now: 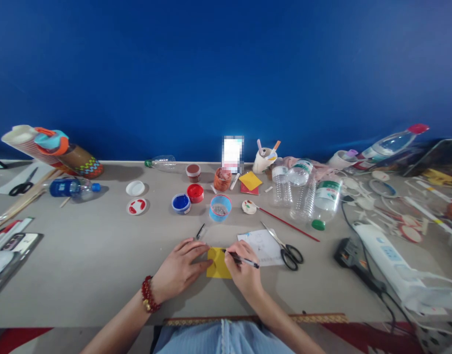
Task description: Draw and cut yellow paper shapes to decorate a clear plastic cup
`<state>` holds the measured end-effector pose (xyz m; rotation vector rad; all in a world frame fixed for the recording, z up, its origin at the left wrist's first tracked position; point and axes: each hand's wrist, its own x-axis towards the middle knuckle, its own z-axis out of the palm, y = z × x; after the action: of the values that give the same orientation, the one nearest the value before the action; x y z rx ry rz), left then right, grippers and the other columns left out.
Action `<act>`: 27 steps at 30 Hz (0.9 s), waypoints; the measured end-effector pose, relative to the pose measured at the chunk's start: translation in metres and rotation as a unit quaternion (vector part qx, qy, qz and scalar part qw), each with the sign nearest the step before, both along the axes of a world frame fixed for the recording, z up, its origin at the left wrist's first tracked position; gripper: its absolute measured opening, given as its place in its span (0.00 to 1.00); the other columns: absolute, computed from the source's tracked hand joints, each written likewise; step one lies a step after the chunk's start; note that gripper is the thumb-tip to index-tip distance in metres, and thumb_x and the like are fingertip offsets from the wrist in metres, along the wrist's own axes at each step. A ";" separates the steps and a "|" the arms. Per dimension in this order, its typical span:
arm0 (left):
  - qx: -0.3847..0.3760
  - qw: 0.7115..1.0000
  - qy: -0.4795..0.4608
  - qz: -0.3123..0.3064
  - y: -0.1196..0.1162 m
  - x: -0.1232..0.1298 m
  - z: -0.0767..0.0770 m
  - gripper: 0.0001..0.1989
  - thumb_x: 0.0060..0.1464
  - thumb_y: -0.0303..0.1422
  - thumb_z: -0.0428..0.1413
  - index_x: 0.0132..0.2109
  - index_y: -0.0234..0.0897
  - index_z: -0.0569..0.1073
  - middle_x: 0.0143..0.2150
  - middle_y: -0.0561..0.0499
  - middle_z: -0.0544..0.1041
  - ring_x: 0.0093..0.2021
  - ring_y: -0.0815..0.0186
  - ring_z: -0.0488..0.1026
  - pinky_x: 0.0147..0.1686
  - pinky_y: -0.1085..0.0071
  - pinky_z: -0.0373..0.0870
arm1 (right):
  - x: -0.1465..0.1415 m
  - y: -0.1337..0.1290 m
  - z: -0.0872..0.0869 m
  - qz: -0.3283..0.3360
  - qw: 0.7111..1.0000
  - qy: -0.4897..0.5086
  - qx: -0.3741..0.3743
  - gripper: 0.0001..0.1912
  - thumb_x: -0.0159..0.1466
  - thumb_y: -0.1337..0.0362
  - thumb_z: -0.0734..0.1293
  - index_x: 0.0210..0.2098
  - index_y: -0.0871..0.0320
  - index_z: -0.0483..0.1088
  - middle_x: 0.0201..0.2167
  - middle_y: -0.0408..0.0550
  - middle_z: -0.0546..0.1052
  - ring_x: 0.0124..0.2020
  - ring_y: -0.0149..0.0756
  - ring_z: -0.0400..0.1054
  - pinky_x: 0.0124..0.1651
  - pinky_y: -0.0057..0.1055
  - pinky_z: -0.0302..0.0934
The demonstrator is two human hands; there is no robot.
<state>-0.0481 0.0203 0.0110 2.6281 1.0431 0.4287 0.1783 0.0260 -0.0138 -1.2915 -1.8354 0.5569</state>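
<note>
A square of yellow paper point(217, 269) lies on the grey table in front of me. My left hand point(182, 263) rests flat with its fingertips on the paper's left side. Closed around a black pen point(248, 261), my right hand point(245, 268) sits over the paper's right side, with the pen tip at the upper part of the sheet. Beyond my left fingertips lies a small black pen cap point(200, 231). Just right of my right hand, a white printed sheet point(261, 246) lies under scissors point(287, 250) with black handles.
Paint jars in blue point(181, 202) and red point(195, 192) stand ahead, beside a clear blue-rimmed cup point(220, 208). A paintbrush point(288, 223) lies to the right, near several plastic bottles point(327, 199). Farther right are a glue gun point(358, 265) and a white power strip point(388, 260) with cables.
</note>
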 end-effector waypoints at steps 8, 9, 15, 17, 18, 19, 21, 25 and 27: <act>0.003 1.000 -0.004 0.003 0.000 0.000 0.001 0.17 0.63 0.28 0.49 0.55 0.49 0.73 0.57 0.49 0.71 0.60 0.61 0.64 0.62 0.57 0.57 | 0.000 -0.001 -0.002 0.002 1.000 0.007 -0.004 0.09 0.60 0.71 0.61 0.25 0.56 0.64 0.21 0.43 0.68 0.29 0.37 0.62 0.34 0.31 0.55; 0.004 1.000 -0.004 0.002 0.000 0.000 0.000 0.17 0.63 0.28 0.50 0.55 0.49 0.73 0.57 0.48 0.72 0.60 0.61 0.64 0.62 0.57 0.57 | 0.000 -0.001 -0.002 0.003 1.000 0.006 -0.006 0.08 0.60 0.71 0.61 0.24 0.56 0.64 0.21 0.43 0.68 0.29 0.37 0.62 0.34 0.31 0.55; -0.003 1.000 0.002 0.002 0.000 -0.001 -0.001 0.17 0.63 0.29 0.50 0.56 0.50 0.71 0.57 0.49 0.71 0.60 0.61 0.64 0.62 0.56 0.57 | 0.000 -0.002 -0.001 0.009 1.000 0.003 -0.012 0.09 0.60 0.71 0.60 0.24 0.56 0.64 0.21 0.43 0.69 0.29 0.37 0.61 0.34 0.32 0.55; -0.004 1.000 0.001 -0.001 0.000 -0.001 -0.002 0.17 0.63 0.29 0.50 0.56 0.49 0.71 0.57 0.49 0.71 0.60 0.61 0.63 0.62 0.56 0.57 | 0.000 -0.002 -0.001 0.009 1.000 0.004 -0.010 0.09 0.59 0.71 0.60 0.23 0.55 0.64 0.20 0.43 0.69 0.28 0.37 0.61 0.34 0.32 0.55; -0.002 1.000 0.000 -0.001 0.000 -0.001 -0.002 0.17 0.63 0.29 0.50 0.56 0.49 0.71 0.57 0.49 0.71 0.60 0.60 0.63 0.62 0.55 0.57 | 0.000 -0.002 -0.001 0.009 1.000 0.003 -0.009 0.09 0.59 0.71 0.60 0.23 0.55 0.64 0.20 0.43 0.69 0.28 0.37 0.61 0.34 0.32 0.55; 0.000 1.000 0.000 -0.001 0.000 -0.001 -0.002 0.17 0.63 0.29 0.50 0.56 0.49 0.72 0.57 0.49 0.71 0.60 0.60 0.64 0.62 0.56 0.57 | 0.000 -0.002 -0.001 0.009 1.000 0.001 -0.007 0.09 0.59 0.71 0.60 0.23 0.55 0.64 0.20 0.42 0.69 0.28 0.37 0.61 0.33 0.32 0.55; 0.001 1.000 0.001 0.000 0.001 -0.002 -0.002 0.17 0.63 0.29 0.50 0.55 0.49 0.72 0.58 0.49 0.71 0.60 0.61 0.63 0.62 0.56 0.57 | 0.000 -0.001 -0.001 0.008 1.000 0.000 -0.005 0.09 0.59 0.71 0.60 0.23 0.55 0.64 0.20 0.42 0.68 0.28 0.36 0.61 0.33 0.32 0.55; -0.006 1.000 0.003 -0.003 0.000 -0.002 -0.003 0.17 0.63 0.29 0.50 0.55 0.50 0.72 0.58 0.49 0.71 0.61 0.61 0.63 0.62 0.56 0.56 | 0.001 -0.001 0.000 0.010 1.000 0.002 -0.002 0.09 0.60 0.71 0.60 0.24 0.55 0.64 0.20 0.42 0.68 0.28 0.36 0.62 0.34 0.32 0.55; -0.010 1.000 0.004 -0.002 0.000 -0.002 -0.003 0.17 0.64 0.30 0.49 0.56 0.50 0.72 0.58 0.49 0.71 0.61 0.61 0.63 0.62 0.56 0.56 | 0.001 -0.001 0.000 0.010 1.000 -0.001 0.001 0.09 0.60 0.71 0.60 0.24 0.55 0.64 0.20 0.42 0.68 0.28 0.36 0.62 0.34 0.31 0.56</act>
<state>-0.0499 0.0205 0.0081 2.6164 1.0383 0.4044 0.1790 0.0247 -0.0137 -1.2745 -1.8512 0.5636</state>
